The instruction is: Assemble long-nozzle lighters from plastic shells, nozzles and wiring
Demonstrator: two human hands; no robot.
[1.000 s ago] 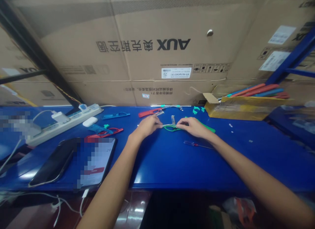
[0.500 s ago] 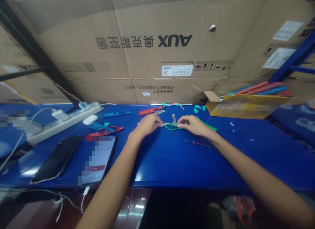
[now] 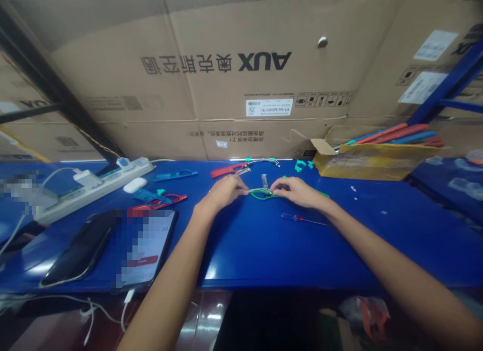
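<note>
Wires (image 3: 259, 189), thin and pale, stretch between my two hands, lying along the looped end of a green plastic piece (image 3: 258, 198), from which I place everything else. At its left end, my left hand (image 3: 229, 191) pinches the strands, thumb and forefinger drawn together. At its right, my right hand (image 3: 296, 191) grips them with fingertips closed the same way, partly covering the green piece, whose far end shows beyond my knuckles. Just behind the green loop lies a small clear-and-metal part (image 3: 264, 180); farther behind, to the left, is a red plastic piece (image 3: 228, 170). Nearer me than the green piece and slightly right, a screwdriver (image 3: 291, 217) with a clear handle rests on the blue table (image 3: 264, 255). Well right of the green piece and behind it, an open carton (image 3: 364, 164) wrapped in yellow tape holds red and blue pieces. Well to its left are a blue plastic piece (image 3: 175, 175) and a white power strip (image 3: 94, 189); left and nearer me lie a dark phone (image 3: 77, 250) and a tablet (image 3: 151, 255), partly pixelated.
</note>
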